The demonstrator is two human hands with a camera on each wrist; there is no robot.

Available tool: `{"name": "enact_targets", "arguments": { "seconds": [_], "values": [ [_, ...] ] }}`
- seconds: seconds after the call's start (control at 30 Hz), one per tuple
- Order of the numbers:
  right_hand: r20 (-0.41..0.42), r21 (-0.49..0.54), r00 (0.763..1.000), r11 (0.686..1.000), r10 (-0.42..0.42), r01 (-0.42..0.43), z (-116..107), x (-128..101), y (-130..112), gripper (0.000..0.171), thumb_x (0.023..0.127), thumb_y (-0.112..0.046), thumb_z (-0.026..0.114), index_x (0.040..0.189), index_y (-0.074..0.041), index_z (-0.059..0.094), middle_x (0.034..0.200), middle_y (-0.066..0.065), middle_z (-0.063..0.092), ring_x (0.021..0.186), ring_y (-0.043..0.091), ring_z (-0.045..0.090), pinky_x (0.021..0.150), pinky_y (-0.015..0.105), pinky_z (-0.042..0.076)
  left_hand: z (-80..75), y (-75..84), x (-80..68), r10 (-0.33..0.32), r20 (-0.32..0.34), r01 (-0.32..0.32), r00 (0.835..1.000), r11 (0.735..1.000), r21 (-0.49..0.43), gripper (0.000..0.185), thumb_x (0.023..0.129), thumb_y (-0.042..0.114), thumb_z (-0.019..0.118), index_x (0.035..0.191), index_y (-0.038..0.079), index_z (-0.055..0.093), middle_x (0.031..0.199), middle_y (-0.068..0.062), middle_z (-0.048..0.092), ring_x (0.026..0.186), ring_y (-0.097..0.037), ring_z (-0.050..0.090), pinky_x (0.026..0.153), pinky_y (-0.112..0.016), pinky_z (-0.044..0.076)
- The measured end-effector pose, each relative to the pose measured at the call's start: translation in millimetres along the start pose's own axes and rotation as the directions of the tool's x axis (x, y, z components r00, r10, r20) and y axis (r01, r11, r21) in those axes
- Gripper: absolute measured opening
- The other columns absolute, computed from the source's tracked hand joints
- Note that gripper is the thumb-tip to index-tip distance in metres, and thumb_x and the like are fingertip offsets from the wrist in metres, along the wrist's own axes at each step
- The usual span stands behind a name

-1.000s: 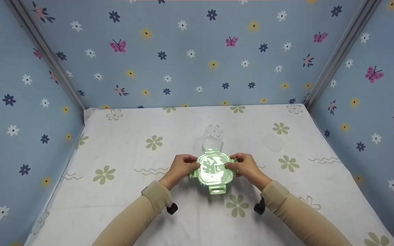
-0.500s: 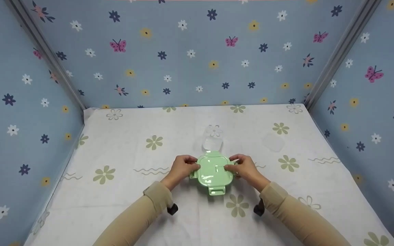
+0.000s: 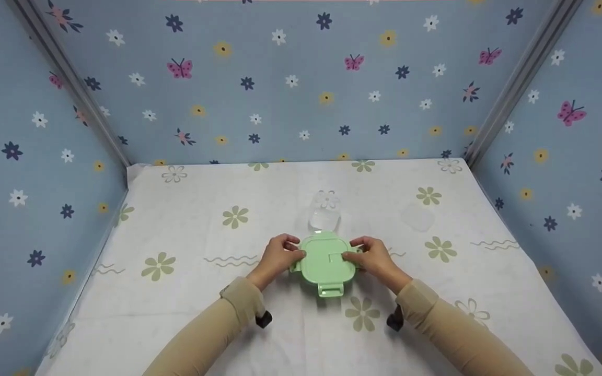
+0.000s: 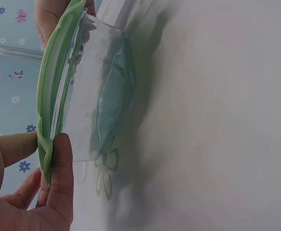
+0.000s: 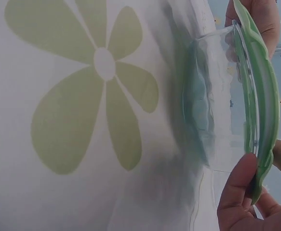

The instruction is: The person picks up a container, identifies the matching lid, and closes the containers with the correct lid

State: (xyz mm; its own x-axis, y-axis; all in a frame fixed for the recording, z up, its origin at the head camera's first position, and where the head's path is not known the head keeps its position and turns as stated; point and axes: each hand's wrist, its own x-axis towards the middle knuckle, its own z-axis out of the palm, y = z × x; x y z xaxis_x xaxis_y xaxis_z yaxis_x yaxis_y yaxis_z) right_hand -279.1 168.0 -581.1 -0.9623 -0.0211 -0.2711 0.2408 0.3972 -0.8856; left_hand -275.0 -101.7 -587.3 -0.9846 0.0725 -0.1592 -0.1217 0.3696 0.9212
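Note:
A pale green snap lid (image 3: 325,263) sits on a clear square container (image 4: 104,101) on the flowered tablecloth (image 3: 186,292), in front of me at the middle. My left hand (image 3: 291,254) pinches the lid's left edge flap, thumb under and fingers on top (image 4: 58,183). My right hand (image 3: 354,254) pinches the right edge flap the same way (image 5: 239,190). In the right wrist view the green lid (image 5: 261,106) lies over the clear container (image 5: 212,115). The near flap of the lid sticks out flat toward me.
A second clear container (image 3: 325,213) stands just behind the lidded one. A faint clear lid or dish (image 3: 418,216) lies to the back right. Blue flowered walls (image 3: 301,83) close in the table on three sides.
The lid has levelled out and its glare is gone; it sits slightly farther from me. Both hands keep the same hold on its side flaps.

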Motion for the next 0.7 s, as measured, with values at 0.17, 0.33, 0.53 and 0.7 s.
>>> {"name": "enact_targets", "arguments": {
  "seconds": [0.17, 0.33, 0.53, 0.7],
  "values": [
    [0.003, -0.010, 1.000, 1.000, 0.008, -0.007, 1.9, -2.0, 2.2, 0.046, 0.093, -0.023, 0.086, 0.130, 0.000, 0.070, 0.104, 0.008, 0.060, 0.083, 0.016, 0.060, 0.068, 0.029, 0.059, 4.5, 3.3, 0.5, 0.029, 0.008, -0.029, 1.000, 0.997, 0.068, 0.039, 0.094, 0.019, 0.074, 0.127, -0.001, 0.068, 0.111, -0.015, 0.070, 0.099, -0.023, 0.064, 0.078, -0.030, 0.055],
    [-0.015, 0.022, 1.000, 1.000, 0.005, -0.005, 6.0, -5.0, 6.2, 0.053, 0.097, -0.032, 0.082, 0.135, 0.002, 0.067, 0.105, 0.010, 0.057, 0.086, 0.018, 0.060, 0.067, 0.028, 0.058, 14.5, 9.1, 5.0, 0.074, -0.003, -0.073, 0.997, 0.985, 0.157, 0.041, 0.102, 0.025, 0.065, 0.131, -0.004, 0.067, 0.113, -0.018, 0.069, 0.101, -0.026, 0.062, 0.089, -0.042, 0.056],
    [-0.060, -0.047, 0.997, 0.997, -0.057, 0.054, 13.8, -7.3, 10.8, 0.054, 0.099, -0.035, 0.081, 0.134, 0.003, 0.066, 0.122, 0.018, 0.067, 0.098, 0.022, 0.061, 0.076, 0.028, 0.054, 28.6, 1.3, 17.6, 0.154, -0.035, -0.139, 0.987, 0.955, 0.262, 0.045, 0.106, 0.032, 0.060, 0.131, -0.005, 0.066, 0.118, -0.020, 0.067, 0.108, -0.032, 0.066, 0.098, -0.050, 0.056],
    [-0.069, -0.125, 0.991, 0.987, -0.112, 0.103, 18.9, -9.0, 14.0, 0.051, 0.100, -0.034, 0.080, 0.133, 0.003, 0.064, 0.121, 0.017, 0.069, 0.101, 0.023, 0.062, 0.089, 0.035, 0.054, 38.4, 13.5, 10.1, 0.152, -0.041, -0.121, 0.988, 0.899, 0.421, 0.047, 0.110, 0.033, 0.056, 0.138, -0.004, 0.063, 0.127, -0.023, 0.065, 0.115, -0.039, 0.070, 0.104, -0.053, 0.057]
  ]
}}
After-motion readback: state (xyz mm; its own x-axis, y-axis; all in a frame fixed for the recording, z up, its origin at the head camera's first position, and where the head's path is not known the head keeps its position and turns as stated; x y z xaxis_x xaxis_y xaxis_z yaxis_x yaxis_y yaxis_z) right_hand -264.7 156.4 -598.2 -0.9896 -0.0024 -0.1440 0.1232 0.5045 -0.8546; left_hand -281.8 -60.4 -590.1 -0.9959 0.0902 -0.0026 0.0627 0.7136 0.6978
